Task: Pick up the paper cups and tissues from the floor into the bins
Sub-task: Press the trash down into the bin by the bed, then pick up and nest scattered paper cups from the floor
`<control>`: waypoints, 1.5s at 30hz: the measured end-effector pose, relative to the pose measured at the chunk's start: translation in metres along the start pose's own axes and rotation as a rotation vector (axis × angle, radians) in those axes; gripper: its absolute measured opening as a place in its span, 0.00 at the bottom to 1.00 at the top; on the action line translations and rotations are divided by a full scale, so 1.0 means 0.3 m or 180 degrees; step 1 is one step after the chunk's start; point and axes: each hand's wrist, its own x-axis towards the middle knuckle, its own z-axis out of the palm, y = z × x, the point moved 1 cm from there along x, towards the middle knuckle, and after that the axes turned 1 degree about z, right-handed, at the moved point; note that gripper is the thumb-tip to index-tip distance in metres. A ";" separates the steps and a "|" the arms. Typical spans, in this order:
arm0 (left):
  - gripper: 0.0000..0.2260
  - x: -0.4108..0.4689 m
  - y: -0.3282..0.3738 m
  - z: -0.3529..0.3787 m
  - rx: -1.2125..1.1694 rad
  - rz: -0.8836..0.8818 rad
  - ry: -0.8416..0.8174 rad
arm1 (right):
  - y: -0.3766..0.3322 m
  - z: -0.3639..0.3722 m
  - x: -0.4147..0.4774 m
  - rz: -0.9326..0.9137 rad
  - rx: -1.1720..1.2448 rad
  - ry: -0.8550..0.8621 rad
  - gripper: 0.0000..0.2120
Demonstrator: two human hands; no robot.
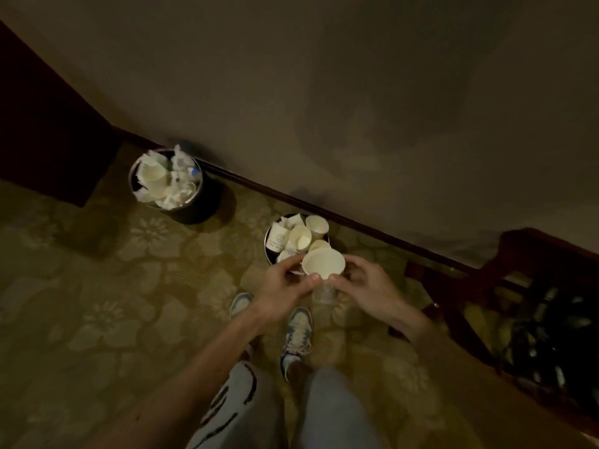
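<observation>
I hold a white paper cup [323, 262], mouth toward me, just in front of the near dark bin [267, 244]. My left hand [285, 286] pinches its left side with thumb and fingers. My right hand [366, 286] grips its right side. The near bin holds several paper cups [299, 236]. A second dark round bin [194, 205] stands farther left by the wall, heaped with crumpled tissues [180, 163] and a cup [154, 178]. Below the held cup something pale and blurred shows between my hands; I cannot tell what it is.
Patterned carpet [129, 286] covers the floor. My two sneakers [296, 338] stand below the hands. A dark wooden chair or table frame [518, 273] with black gear under it is at right. Dark furniture [48, 124] fills the left corner. The wall's skirting runs diagonally behind both bins.
</observation>
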 end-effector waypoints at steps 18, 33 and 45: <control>0.28 0.789 -0.454 -0.226 0.1162 0.0663 0.0032 | 0.169 0.221 0.785 -0.0528 -0.0637 0.0363 0.29; 0.21 0.825 -0.539 -0.189 0.1815 0.0467 0.0057 | 0.276 0.255 0.838 -0.0223 -0.0357 0.0353 0.25; 0.15 0.631 -0.274 -0.219 0.2241 0.1060 0.0311 | 0.188 0.155 0.520 -0.0270 -0.0497 0.1000 0.09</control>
